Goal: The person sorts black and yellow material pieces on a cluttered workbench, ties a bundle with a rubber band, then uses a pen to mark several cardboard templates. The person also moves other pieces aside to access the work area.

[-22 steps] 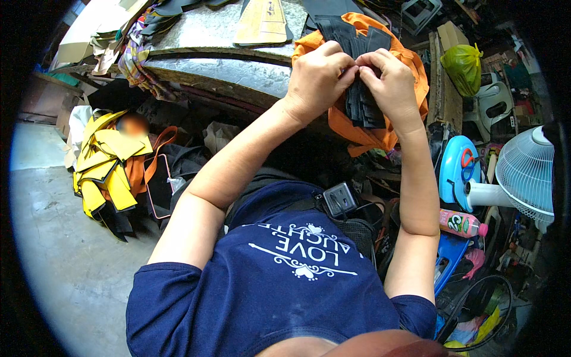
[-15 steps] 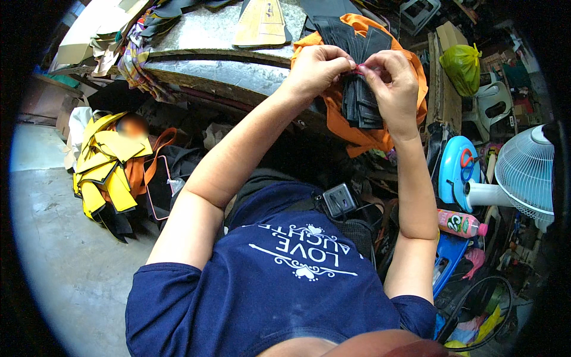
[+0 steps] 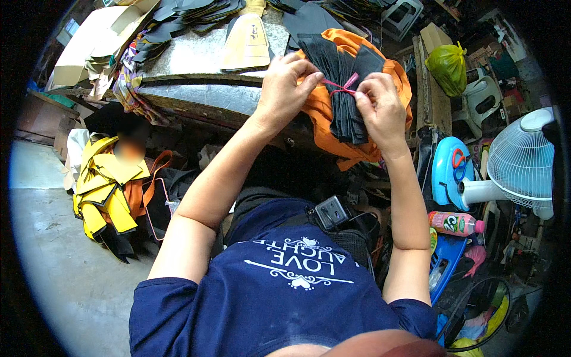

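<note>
A bundle of black flat strips (image 3: 347,122) lies on an orange cloth (image 3: 333,149) at the bench edge. Round its middle runs a pink string (image 3: 340,88), with a loop standing up at the crossing. My left hand (image 3: 286,84) pinches one end of the string, stretched out to the left of the bundle. On the other side, my right hand (image 3: 379,106) pinches the string close against the strips. Both hands are closed at the fingertips.
The bench (image 3: 202,98) holds a tan pattern piece (image 3: 247,44) and dark cut pieces (image 3: 208,15). Yellow-and-black pieces (image 3: 110,178) hang at left. To the right are a fan (image 3: 523,160), a blue round base with scissors (image 3: 447,172), a pink bottle (image 3: 455,223) and a yellow-green bag (image 3: 446,68).
My hands have moved apart, the left one leftward, drawing the pink string out straight between them. The string now shows a loop over the bundle. The whole view has shifted slightly.
</note>
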`<action>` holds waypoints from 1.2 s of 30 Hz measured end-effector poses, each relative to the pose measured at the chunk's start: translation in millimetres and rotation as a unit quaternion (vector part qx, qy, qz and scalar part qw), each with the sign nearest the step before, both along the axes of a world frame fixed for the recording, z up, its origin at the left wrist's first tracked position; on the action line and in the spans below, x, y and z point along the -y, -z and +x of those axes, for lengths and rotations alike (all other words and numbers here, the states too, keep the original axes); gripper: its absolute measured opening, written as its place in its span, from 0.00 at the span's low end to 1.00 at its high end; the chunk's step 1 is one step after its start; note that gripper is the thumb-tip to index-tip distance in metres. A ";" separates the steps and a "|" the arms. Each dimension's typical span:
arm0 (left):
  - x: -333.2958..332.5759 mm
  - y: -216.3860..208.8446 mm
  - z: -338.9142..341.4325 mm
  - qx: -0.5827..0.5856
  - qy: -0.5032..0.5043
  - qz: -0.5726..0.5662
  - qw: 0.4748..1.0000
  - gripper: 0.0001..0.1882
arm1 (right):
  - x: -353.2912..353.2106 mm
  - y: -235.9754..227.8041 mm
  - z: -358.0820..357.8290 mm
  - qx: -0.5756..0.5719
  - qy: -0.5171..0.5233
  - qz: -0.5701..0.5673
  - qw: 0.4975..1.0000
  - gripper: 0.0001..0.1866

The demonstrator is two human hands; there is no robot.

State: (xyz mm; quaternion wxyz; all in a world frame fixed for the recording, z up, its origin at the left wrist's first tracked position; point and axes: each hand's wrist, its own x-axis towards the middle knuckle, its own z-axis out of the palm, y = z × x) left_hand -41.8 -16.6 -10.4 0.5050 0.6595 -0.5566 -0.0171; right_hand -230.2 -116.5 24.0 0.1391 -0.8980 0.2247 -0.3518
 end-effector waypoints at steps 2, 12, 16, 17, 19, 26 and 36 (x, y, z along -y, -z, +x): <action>1.9 -1.3 3.1 0.104 -0.057 -0.050 0.992 0.18 | -0.4 -1.6 -5.5 -0.058 0.092 0.059 0.992 0.24; 6.3 -11.7 -8.8 0.209 -0.108 0.146 0.961 0.37 | -17.1 8.7 -12.6 -0.141 0.072 0.287 0.945 0.51; 2.7 -13.3 -2.4 0.242 -0.128 0.128 0.953 0.29 | -8.4 13.9 -32.8 0.255 -0.071 0.495 0.828 0.47; 3.5 -14.2 -1.7 0.226 -0.112 0.118 0.961 0.26 | -7.5 13.1 -41.4 0.279 -0.079 0.470 0.834 0.47; 7.5 -17.5 -3.2 0.163 -0.081 0.073 0.981 0.18 | -5.0 10.3 -56.4 0.299 -0.097 0.447 0.837 0.50; 37.2 -62.8 -29.1 -0.099 0.064 -0.099 0.988 0.15 | -4.6 51.9 -67.6 0.269 -0.115 0.382 0.877 0.58; -0.1 -96.3 -111.7 0.049 0.203 -0.274 0.939 0.20 | 53.6 119.1 -129.4 0.192 -0.005 0.542 0.818 0.35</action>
